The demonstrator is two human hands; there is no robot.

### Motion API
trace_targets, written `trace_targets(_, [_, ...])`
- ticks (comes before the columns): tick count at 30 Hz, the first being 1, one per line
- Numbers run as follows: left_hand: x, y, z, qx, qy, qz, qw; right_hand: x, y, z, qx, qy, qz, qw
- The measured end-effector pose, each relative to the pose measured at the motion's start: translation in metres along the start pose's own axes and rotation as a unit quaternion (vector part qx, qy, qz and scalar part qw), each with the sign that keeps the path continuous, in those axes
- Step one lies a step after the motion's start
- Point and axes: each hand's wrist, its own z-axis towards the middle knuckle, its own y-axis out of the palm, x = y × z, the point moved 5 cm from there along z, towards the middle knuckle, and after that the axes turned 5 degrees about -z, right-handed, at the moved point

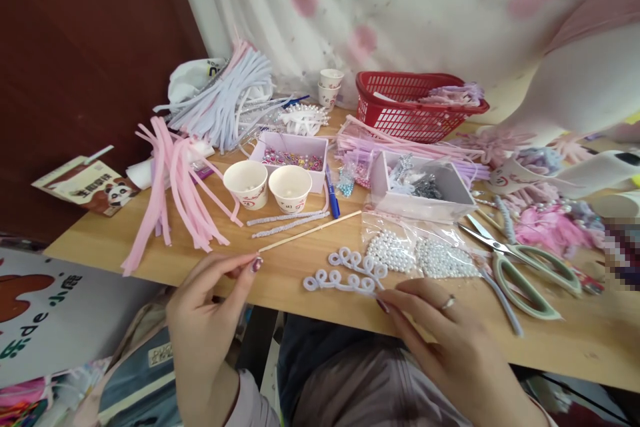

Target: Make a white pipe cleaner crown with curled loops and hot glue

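My left hand [215,307] is closed in a pinch at the near end of a thin wooden stick [310,231], which slants away to the right. Between the thumb and forefinger of my right hand [445,333] is the right end of a lilac pipe cleaner [340,280] bent into a row of loops. Just behind it lies a second looped pipe cleaner [357,259]. Two straight fuzzy pieces [287,222] rest beyond the stick, beside a blue pen [332,193].
Two paper cups [246,187] stand before a bead box [295,147]. Pink pipe cleaners [170,193] hang over the left edge. To the right are bags of white beads [393,250], scissors [520,267] and a grey-filled box [420,197]. A red basket [415,107] is behind.
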Motion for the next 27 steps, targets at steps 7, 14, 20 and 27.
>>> trace_targets(7, [0.013,0.004,-0.004,-0.021,0.041,0.002,0.999,0.025,-0.020,-0.020,0.020,0.092,-0.012,0.996])
trace_targets(14, [0.070,0.053,-0.021,-0.261,0.152,0.097,0.948,0.021,-0.011,-0.006,-0.021,0.095,0.008,0.995])
trace_targets(20, [0.075,0.124,-0.069,-0.431,0.124,0.300,0.842,0.028,-0.003,0.001,-0.043,0.109,0.038,0.992])
trace_targets(27, [0.067,0.113,-0.063,-0.394,0.197,0.302,0.845,0.025,0.011,0.008,-0.057,0.081,-0.013,0.995])
